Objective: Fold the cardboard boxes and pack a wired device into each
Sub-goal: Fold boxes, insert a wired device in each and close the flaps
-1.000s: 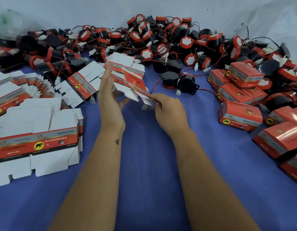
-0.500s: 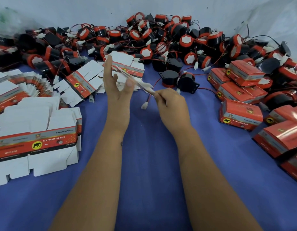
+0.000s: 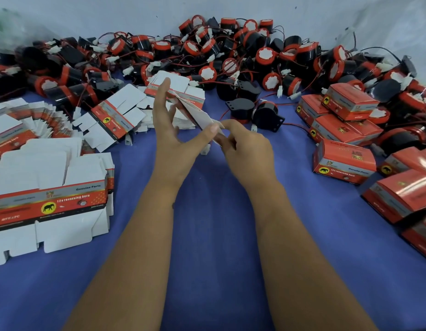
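Flat white-and-red cardboard box blank (image 3: 197,115) held edge-on above the blue tabletop (image 3: 219,223), just nearer than the heap of black-and-red wired horns (image 3: 231,56). Left hand (image 3: 169,130): fingers straight along the blank, thumb pressed on it. Right hand (image 3: 247,149): grip pinching the blank's near corner.

Both bare forearms reach forward and converge, the hands almost meeting at the thumbs. The left hand (image 3: 167,130) stands edge-up with its fingers straight and pointing away, thumb stretched rightward to press the flat cardboard box blank (image 3: 197,113). The right hand (image 3: 245,149) sits just beside it, fingers curled, pinching the blank's near end.
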A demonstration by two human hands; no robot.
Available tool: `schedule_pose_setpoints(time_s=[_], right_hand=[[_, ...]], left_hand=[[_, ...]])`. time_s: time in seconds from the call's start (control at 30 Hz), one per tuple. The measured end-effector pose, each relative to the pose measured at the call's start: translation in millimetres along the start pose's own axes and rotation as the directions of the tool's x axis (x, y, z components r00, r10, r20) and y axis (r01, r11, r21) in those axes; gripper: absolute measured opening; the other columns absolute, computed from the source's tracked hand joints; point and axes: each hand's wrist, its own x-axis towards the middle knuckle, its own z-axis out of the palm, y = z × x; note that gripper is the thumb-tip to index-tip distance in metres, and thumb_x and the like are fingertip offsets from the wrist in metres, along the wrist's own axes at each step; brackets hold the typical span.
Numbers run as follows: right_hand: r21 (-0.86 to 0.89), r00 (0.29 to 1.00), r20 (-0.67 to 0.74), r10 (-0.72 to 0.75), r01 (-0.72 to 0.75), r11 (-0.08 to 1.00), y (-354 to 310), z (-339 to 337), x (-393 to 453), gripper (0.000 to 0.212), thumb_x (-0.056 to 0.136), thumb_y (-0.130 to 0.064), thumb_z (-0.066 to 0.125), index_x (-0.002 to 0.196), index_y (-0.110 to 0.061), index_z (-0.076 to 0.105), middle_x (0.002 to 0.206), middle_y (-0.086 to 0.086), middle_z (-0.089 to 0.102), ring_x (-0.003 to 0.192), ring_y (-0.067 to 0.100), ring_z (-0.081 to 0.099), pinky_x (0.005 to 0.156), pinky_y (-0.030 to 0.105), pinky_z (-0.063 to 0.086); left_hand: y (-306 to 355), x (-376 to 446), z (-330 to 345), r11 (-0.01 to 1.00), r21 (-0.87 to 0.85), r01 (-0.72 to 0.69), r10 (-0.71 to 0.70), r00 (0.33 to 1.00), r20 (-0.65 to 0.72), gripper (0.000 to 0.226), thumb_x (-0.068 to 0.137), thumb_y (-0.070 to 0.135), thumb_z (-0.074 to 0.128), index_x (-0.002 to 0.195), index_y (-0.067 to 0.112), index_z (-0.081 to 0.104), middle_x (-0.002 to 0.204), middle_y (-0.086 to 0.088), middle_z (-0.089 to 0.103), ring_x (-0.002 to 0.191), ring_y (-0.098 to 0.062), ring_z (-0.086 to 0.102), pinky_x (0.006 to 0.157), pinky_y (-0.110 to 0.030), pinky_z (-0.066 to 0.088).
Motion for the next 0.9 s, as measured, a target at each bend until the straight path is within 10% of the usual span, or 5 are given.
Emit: schedule_pose_setpoints(time_s=[0.13,0.27,0.5,0.7,0.9], right_hand=[[0.324,0.962,-0.05,0.269,-0.239,0.915,5.2,-0.4,2.9,0.028,0.098,-0.016,0.053,0.071,-0.018,0.047,0.052,-0.01,0.042,0.052,0.015,0.044,0.051,0.037,0.039],[0.689,0.866,0.057,0.497,-0.394,0.608,-1.7,-2.0,8.8,0.023,0.095,-0.004,0.054,0.072,-0.008,0.05,0.052,-0.011,0.052,0.046,0.006,0.048,0.048,0.014,0.044],[0.894,0.869,0.295,0.396,-0.397,0.207,-7.0,-5.9,6.7,0.018,0.086,0.008,0.047,0.09,-0.007,0.058,0.059,-0.002,0.064,0.049,0.013,0.06,0.046,0.022,0.046],[0.87,0.887,0.35,0.301,-0.427,0.246,-4.7,-3.8,5.4,0.038,0.087,0.01,0.048,0.116,-0.007,0.066,0.105,0.012,0.072,0.089,0.027,0.069,0.07,0.033,0.057],[0.788,0.899,0.388,0.203,-0.438,0.434,-5.7,-5.0,2.1,0.037,0.087,0.015,0.044,0.11,0.0,0.068,0.096,0.014,0.072,0.084,0.019,0.07,0.068,0.026,0.056]], left_hand=[[-3.3,-2.7,4.0,0.984,0.145,-0.102,0.083,0.988,0.131,0.091,0.074,0.05,0.073,0.147,0.039,0.018,0.155,0.004,0.02,0.149,-0.017,0.019,0.121,-0.04,0.028],[-8.0,-4.5,8.5,0.926,0.331,-0.183,0.077,0.948,0.308,0.097,0.072,0.067,0.066,0.15,0.043,0.014,0.164,0.006,0.004,0.149,-0.002,0.0,0.115,-0.009,0.007],[-4.3,-2.1,7.2,0.779,0.583,-0.23,0.098,0.964,0.249,0.089,0.071,0.078,0.052,0.148,0.033,0.042,0.147,0.004,0.042,0.142,-0.02,0.03,0.118,-0.054,0.016],[-7.7,0.5,4.6,0.816,0.535,-0.221,0.066,0.954,0.293,0.112,0.061,0.079,0.063,0.15,0.047,0.003,0.167,0.008,0.005,0.154,-0.018,-0.007,0.122,-0.057,-0.006],[-11.4,1.8,4.5,0.773,0.6,-0.205,0.084,0.971,0.224,0.13,0.052,0.077,0.066,0.152,0.046,-0.011,0.167,0.005,-0.009,0.152,-0.02,-0.016,0.118,-0.053,-0.011]])
